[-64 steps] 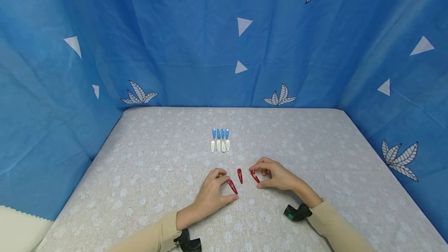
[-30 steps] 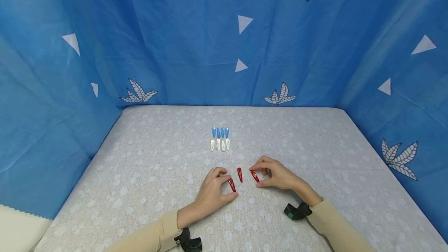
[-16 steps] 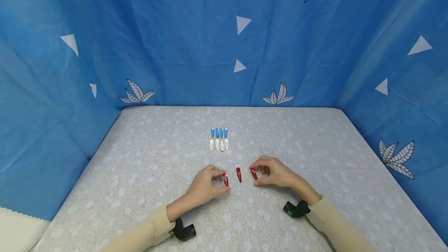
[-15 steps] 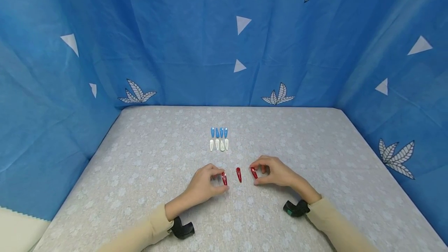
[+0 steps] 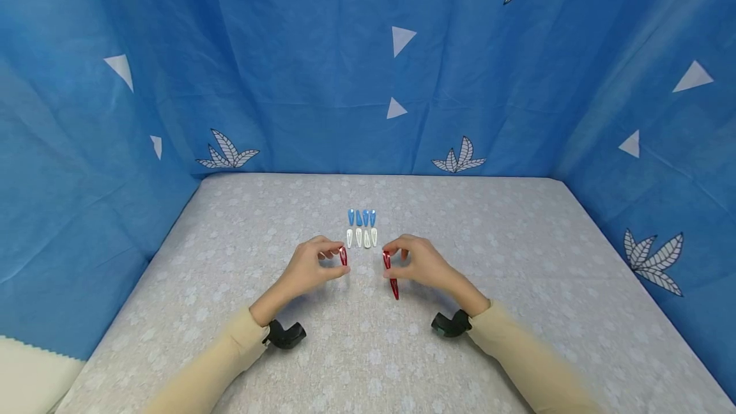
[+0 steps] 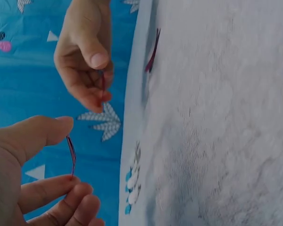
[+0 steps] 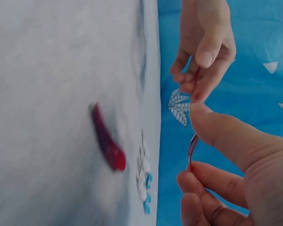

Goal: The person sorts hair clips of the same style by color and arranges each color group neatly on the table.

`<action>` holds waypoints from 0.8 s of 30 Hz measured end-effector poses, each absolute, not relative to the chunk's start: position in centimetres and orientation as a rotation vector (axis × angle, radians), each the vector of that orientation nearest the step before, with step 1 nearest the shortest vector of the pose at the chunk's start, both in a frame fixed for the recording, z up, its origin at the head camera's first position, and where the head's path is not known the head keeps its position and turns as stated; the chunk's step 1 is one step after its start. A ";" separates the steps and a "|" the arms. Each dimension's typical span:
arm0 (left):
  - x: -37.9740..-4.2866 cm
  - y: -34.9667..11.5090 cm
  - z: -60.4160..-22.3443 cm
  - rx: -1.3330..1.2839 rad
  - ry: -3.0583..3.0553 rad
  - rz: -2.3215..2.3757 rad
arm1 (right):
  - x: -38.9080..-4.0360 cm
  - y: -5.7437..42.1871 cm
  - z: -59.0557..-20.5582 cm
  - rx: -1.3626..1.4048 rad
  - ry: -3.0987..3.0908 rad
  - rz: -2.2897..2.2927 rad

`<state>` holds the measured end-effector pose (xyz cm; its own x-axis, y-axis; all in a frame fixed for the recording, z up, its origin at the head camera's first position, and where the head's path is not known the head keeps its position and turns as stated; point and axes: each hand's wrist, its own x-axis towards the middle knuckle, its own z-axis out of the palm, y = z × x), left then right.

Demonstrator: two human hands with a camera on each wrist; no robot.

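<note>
My left hand (image 5: 307, 266) pinches a red snap hair clip (image 5: 343, 256) endwise between thumb and fingertips; the left wrist view shows this clip (image 6: 72, 157) raised above the tabletop. In the same manner my right hand (image 5: 422, 264) holds a second red hair clip (image 5: 386, 260), seen edge-on as a clip (image 7: 192, 148) in the right wrist view. A third red hair clip (image 5: 395, 290) lies on the cloth below the right hand, its upper part hidden by the thumb. Just beyond the hands lie a row of white hair clips (image 5: 349, 238) and a row of blue hair clips (image 5: 351, 217).
A pale floral cloth (image 5: 259, 222) covers the table. Blue patterned curtains (image 5: 322, 69) enclose it at the back and both sides. Each wrist wears a black camera mount, the left mount (image 5: 285, 335) and the right mount (image 5: 451, 324), below the hands.
Both hands, each holding its red clip, have moved left and farther over the table, toward the white row. The third red clip has stayed in place.
</note>
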<state>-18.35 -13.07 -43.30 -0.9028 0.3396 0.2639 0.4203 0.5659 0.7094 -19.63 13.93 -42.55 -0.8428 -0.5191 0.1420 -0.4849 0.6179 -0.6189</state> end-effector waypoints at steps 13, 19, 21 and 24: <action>-21.0 -13.7 -44.8 -0.800 -2.673 -1.332 | -21.2 8.5 -43.6 -0.787 2.832 -1.035; -21.5 -13.9 -46.3 -0.878 -2.635 -1.335 | -21.4 7.7 -44.4 -0.733 2.850 -1.009; -21.7 -13.9 -46.6 -0.871 -2.652 -1.324 | -21.4 7.7 -44.5 -0.718 2.850 -1.004; -21.9 -13.8 -46.7 -0.849 -2.706 -1.295 | -21.4 7.5 -44.8 -0.706 2.851 -1.002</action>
